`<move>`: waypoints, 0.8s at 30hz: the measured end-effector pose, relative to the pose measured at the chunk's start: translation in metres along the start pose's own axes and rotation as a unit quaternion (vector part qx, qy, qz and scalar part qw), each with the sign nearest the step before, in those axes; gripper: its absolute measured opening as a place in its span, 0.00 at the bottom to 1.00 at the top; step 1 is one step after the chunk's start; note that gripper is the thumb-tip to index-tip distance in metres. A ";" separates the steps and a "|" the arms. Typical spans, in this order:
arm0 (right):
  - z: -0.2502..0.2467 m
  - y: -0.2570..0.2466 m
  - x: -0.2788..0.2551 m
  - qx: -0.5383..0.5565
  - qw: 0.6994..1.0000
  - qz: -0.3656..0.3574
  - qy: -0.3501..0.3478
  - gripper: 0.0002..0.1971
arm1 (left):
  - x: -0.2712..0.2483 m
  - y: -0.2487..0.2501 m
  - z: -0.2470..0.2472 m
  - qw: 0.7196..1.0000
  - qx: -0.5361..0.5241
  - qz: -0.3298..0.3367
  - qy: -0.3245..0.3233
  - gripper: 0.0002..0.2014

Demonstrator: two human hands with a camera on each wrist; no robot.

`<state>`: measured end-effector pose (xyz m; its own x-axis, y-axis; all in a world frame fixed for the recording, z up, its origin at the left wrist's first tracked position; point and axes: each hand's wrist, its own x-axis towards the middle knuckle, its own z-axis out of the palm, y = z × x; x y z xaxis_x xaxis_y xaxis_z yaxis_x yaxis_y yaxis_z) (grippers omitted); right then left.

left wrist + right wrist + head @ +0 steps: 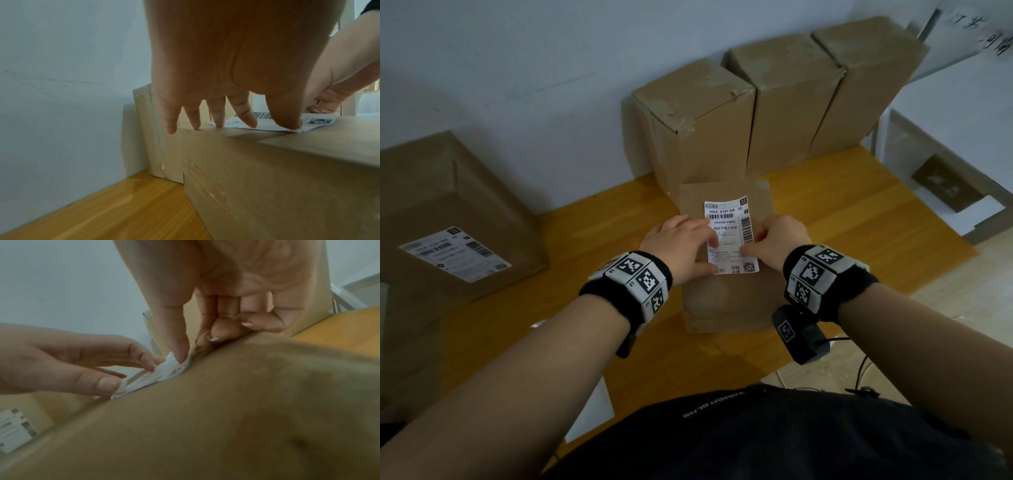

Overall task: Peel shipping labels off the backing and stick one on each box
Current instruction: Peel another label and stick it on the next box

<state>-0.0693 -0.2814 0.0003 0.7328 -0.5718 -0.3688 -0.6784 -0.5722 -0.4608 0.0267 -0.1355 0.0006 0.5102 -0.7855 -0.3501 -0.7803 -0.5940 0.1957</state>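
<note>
A brown cardboard box point(722, 301) lies on the wooden table in front of me. A white shipping label point(726, 226) sits on its top face, its right edge curled up. My left hand point(681, 243) rests flat on the box; its straight fingers point(248, 118) and thumb press the label's point(267, 125) left side and near corner. My right hand point(774, 236) pinches the label's point(164, 374) right edge between thumb point(179, 345) and curled fingers. The wrist views show the box point(287, 178) point(226, 418) close below both hands.
Three upright cardboard boxes point(698, 113) point(787, 96) point(866, 75) stand against the wall behind. At the left is a larger box point(431, 192) bearing a label point(455, 253). A white shelf unit point(945, 120) stands at the right. White paper point(592, 411) lies at the table's near edge.
</note>
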 end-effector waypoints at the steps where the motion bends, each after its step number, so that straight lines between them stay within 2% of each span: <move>1: -0.001 0.001 0.001 -0.005 1.000 0.000 0.004 0.15 | 0.001 -0.001 0.000 1.000 -0.001 0.002 0.002 0.21; 4: -0.005 0.003 0.002 -0.010 1.000 0.005 0.006 0.20 | 0.003 -0.002 -0.001 1.000 0.000 0.011 0.007 0.20; 6: -0.005 0.003 0.001 -0.009 1.000 -0.005 0.010 0.17 | 0.004 -0.002 -0.002 1.000 0.004 0.019 0.011 0.20; 8: -0.001 -0.001 -0.003 -0.027 0.998 -0.035 0.036 0.14 | 0.006 -0.003 -0.002 1.000 0.003 0.022 0.011 0.20; 10: 0.004 -0.004 -0.006 -0.107 0.988 -0.092 0.058 0.20 | 0.008 -0.004 -0.004 1.000 0.002 0.020 0.008 0.22; 13: 0.012 -0.006 -0.005 -0.183 0.970 -0.158 0.006 0.31 | 0.014 -0.006 -0.007 1.000 0.011 0.009 -0.012 0.32; 16: 0.019 0.000 0.001 -0.204 0.963 -0.172 -0.033 0.34 | 0.020 -0.008 -0.010 0.998 0.035 -0.003 -0.044 0.46; 24: 0.014 0.007 0.017 -0.193 0.969 -0.144 -0.052 0.44 | 0.035 -0.010 -0.019 0.993 0.085 0.010 -0.082 0.55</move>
<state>-0.0610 -0.2874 -0.0203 0.8827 -0.3050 -0.3575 -0.3990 -0.8884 -0.2272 0.0590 -0.1598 0.0039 0.4391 -0.7493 -0.4957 -0.8462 -0.5304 0.0520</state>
